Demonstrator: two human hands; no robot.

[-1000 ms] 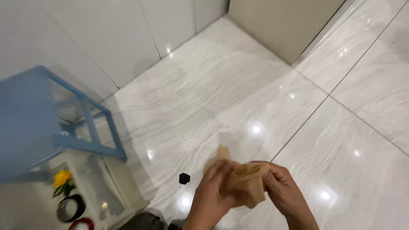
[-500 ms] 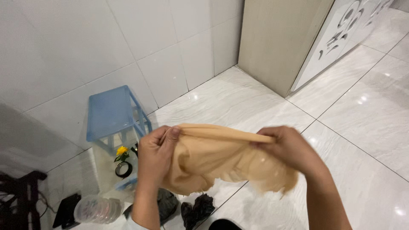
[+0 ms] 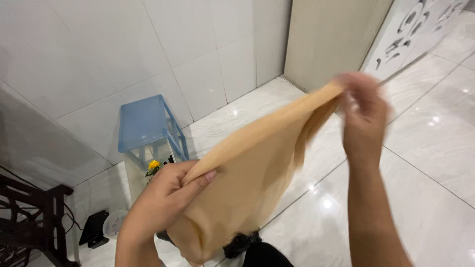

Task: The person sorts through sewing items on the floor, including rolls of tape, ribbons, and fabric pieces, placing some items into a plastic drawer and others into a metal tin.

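Note:
A tan, stretchy piece of cloth point(image 3: 247, 178) hangs spread between my two hands above the white tiled floor. My left hand point(image 3: 170, 190) pinches its lower left edge, thumb on top. Raised higher and blurred by motion, my right hand point(image 3: 363, 109) grips the upper right corner. The cloth is pulled taut along its top edge and sags below, hiding part of the floor and my feet.
A blue plastic stool point(image 3: 146, 123) stands by the white tiled wall, with a yellow flower point(image 3: 154, 164) beside it. A dark wooden frame point(image 3: 29, 217) is at the left edge. A black object point(image 3: 94, 227) lies on the floor. A beige door panel point(image 3: 331, 34) is behind.
The cloth went from bunched in both hands to stretched wide. My right hand has risen up and to the right, and the camera view has tilted up toward the wall.

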